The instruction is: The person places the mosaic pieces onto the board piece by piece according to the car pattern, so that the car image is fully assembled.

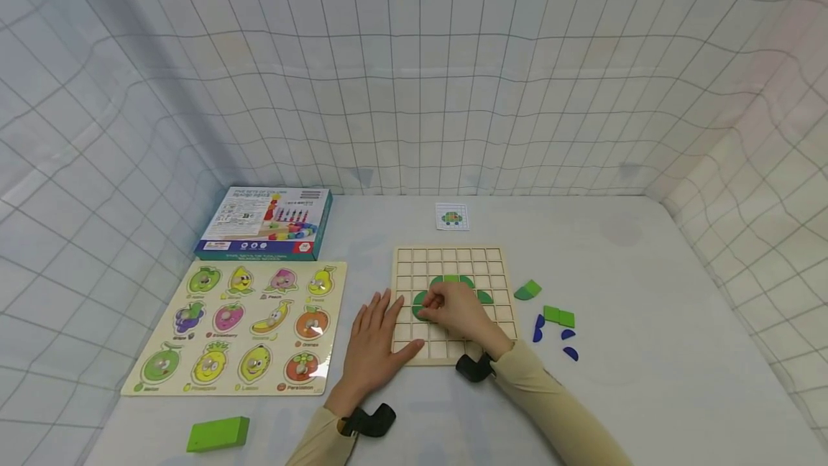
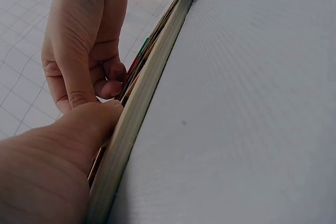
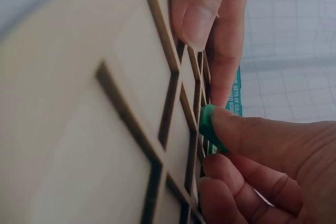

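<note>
A wooden grid board (image 1: 458, 256) lies in the middle of the table. My right hand (image 1: 456, 308) is over its left-centre cells, pinching a green quarter-circle piece (image 3: 210, 127) between thumb and curled fingers, close against the grid. My left hand (image 1: 375, 344) rests along the board's left edge with fingers extended, its thumb (image 2: 100, 121) at the near rim. Seated on the board are a green square (image 1: 451, 278) and several green rounded pieces, including one at the upper right (image 1: 466, 281) and another at the right (image 1: 484, 297). My right hand covers some cells.
Right of the board lie loose green squares (image 1: 559, 316), a green rounded piece (image 1: 525, 294) and several blue half-circles (image 1: 571, 354). A picture card (image 1: 452, 216) lies behind. Leftward are a fruit puzzle board (image 1: 252, 340), a toy box (image 1: 265, 221) and a green block (image 1: 218, 434).
</note>
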{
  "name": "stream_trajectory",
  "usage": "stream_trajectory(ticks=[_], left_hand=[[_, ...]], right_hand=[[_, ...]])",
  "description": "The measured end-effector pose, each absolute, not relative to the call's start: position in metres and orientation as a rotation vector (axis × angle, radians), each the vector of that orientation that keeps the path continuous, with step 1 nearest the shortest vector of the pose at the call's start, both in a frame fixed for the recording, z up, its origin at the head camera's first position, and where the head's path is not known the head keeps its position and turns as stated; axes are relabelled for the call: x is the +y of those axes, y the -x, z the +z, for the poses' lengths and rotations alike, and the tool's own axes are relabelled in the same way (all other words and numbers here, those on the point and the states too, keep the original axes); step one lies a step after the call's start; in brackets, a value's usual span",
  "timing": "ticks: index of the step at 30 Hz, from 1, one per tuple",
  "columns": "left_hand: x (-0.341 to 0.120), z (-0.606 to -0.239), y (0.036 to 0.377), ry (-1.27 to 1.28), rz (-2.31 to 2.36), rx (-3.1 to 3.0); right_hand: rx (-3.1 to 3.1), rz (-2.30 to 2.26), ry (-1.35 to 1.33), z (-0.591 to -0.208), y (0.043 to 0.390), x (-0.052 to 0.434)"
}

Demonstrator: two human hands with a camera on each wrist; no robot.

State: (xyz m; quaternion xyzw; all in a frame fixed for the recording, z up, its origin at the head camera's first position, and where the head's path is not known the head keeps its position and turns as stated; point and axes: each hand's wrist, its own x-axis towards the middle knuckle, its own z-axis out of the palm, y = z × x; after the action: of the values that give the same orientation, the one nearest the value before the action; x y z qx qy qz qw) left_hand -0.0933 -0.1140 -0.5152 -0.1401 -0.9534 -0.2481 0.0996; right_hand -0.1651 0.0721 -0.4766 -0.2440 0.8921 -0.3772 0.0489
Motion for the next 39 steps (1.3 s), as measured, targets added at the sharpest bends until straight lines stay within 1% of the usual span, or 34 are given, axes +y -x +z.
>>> stream_trajectory(ticks=[15, 22, 27, 39], left_hand=[[-0.114, -0.514, 0.094, 0.408, -0.749, -2.832], [-0.113, -0.514, 0.093, 0.411, -0.732, -2.839], [-0.112, -0.513, 0.093, 0.406, -0.722, -2.848], [-0.111, -0.514, 0.094, 0.390, -0.718, -2.866]], right_hand=[[2.707, -1.125, 0.737, -0.473, 0.162, 0.072], [2.619, -1.202, 0.712, -0.471, 0.159, 0.083], [2.638, -1.258, 0.740, -0.463, 0.155, 0.106], [2.767, -1.281, 0.534, -0.466, 0.148, 0.194]])
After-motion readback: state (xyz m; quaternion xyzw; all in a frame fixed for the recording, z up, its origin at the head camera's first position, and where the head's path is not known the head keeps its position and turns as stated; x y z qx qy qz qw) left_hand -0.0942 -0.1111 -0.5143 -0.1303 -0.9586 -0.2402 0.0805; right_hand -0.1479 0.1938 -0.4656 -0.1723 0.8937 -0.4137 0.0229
